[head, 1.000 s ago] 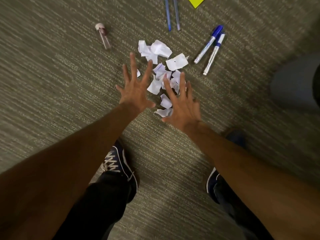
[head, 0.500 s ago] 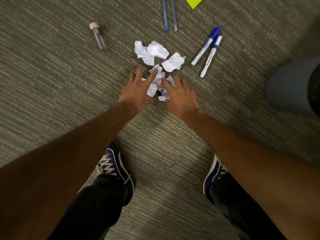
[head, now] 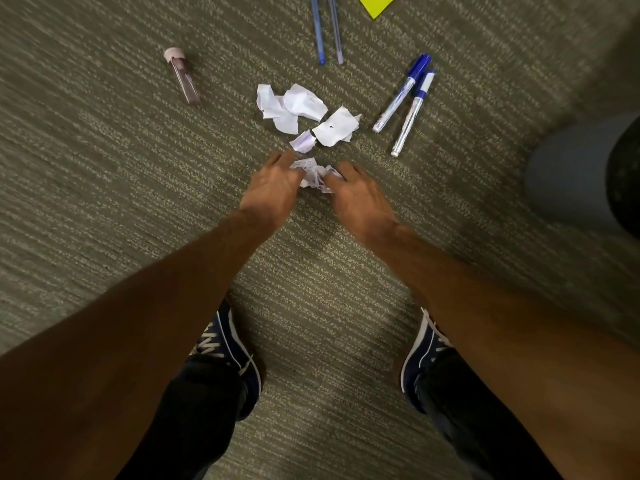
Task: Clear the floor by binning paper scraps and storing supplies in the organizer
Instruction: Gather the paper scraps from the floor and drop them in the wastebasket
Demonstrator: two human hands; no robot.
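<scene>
Torn white paper scraps lie on the grey carpet. A bunch of scraps (head: 313, 174) is pinched between my left hand (head: 273, 190) and my right hand (head: 356, 199), whose fingers curl in on it from both sides. Beyond the hands, loose scraps (head: 294, 105) and one larger piece (head: 337, 128) still rest on the carpet. Two blue-capped markers (head: 403, 98) lie side by side to the right of them. Two thin blue pens (head: 325, 29) lie at the top. A small clear tube with a pink cap (head: 183, 76) lies at the upper left.
A yellow sheet corner (head: 377, 3) shows at the top edge. A grey round bin (head: 585, 174) stands at the right edge. My two dark blue shoes (head: 225, 344) stand on the carpet below my arms.
My hands went from spread flat over the scraps to drawn together and curled, gathering the nearer scraps into a bunch and pulling them toward me.
</scene>
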